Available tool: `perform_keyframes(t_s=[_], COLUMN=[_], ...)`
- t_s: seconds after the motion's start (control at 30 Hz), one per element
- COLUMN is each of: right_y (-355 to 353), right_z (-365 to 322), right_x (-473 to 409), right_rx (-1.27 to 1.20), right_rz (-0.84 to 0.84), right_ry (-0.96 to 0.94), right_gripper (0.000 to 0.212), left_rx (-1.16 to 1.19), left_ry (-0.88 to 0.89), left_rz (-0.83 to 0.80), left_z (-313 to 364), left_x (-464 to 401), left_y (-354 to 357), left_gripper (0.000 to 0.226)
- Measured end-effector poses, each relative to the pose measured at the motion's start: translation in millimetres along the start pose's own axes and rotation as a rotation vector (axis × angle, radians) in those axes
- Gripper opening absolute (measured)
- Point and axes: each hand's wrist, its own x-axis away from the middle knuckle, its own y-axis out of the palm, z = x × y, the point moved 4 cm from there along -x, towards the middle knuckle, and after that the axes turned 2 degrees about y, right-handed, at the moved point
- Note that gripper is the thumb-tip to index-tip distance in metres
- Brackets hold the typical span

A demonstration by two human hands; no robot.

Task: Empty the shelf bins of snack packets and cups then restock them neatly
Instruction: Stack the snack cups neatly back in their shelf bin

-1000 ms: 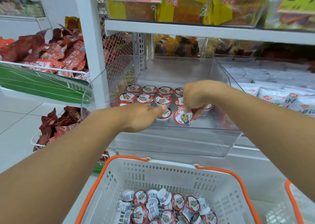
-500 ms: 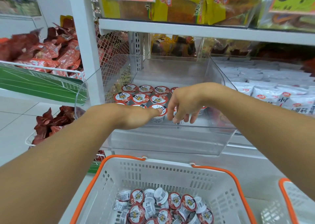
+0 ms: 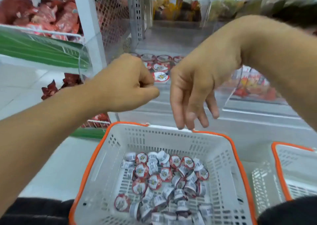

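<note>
Small cups with red-and-white lids (image 3: pixel 160 67) stand in rows at the back of a clear plastic shelf bin (image 3: pixel 173 41). Below it a white basket with an orange rim (image 3: pixel 173 135) holds a loose heap of the same cups (image 3: pixel 164 175). My left hand (image 3: pixel 127 84) hovers between bin and basket with its fingers curled in; nothing shows in it. My right hand (image 3: pixel 193 89) hangs beside it, fingers relaxed and pointing down, their tips just above the basket's far rim, holding nothing.
A second orange-rimmed basket (image 3: pixel 281 158) sits at the right. Red snack packets (image 3: pixel 42 17) fill a wire bin at upper left above a green panel. Another clear bin of red packets (image 3: pixel 253 84) stands to the right. The white shelf post (image 3: pixel 89 27) rises left of the cup bin.
Both hands have come back out of the clear bin toward the basket. My left fingers have curled in and my right fingers now hang down. The view has tilted downward.
</note>
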Motion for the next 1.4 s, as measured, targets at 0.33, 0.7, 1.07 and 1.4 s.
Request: perform_keyframes(t_s=[0.33, 0.7, 1.07, 1.4], right_y=[209.8, 238.4, 231.7, 240.4], right_z=[179.7, 216.6, 180.1, 194.1], right_x=[-242.6, -286.0, -310.0, -287.3], right_rx=[0.298, -0.079, 0.148, 0.249], right_rz=[0.380, 0.554, 0.465, 0.453], right_ry=[0.545, 0.534, 0.446, 0.410], right_gripper=[0.117, 0.113, 0.081, 0.023], left_rx=[-0.039, 0.096, 0.292, 0.440], left_ry=[-0.844, -1.003, -1.080, -1.143], left_rz=[-0.946, -1.099, -1.054, -0.912], left_z=[-91.2, -100.2, -93.4, -83.5], left_x=[210.4, 258.6, 253.0, 251.5], left_y=[266.2, 347.0, 329.2, 327.5], left_gripper=[0.109, 0.112, 0.075, 0.029])
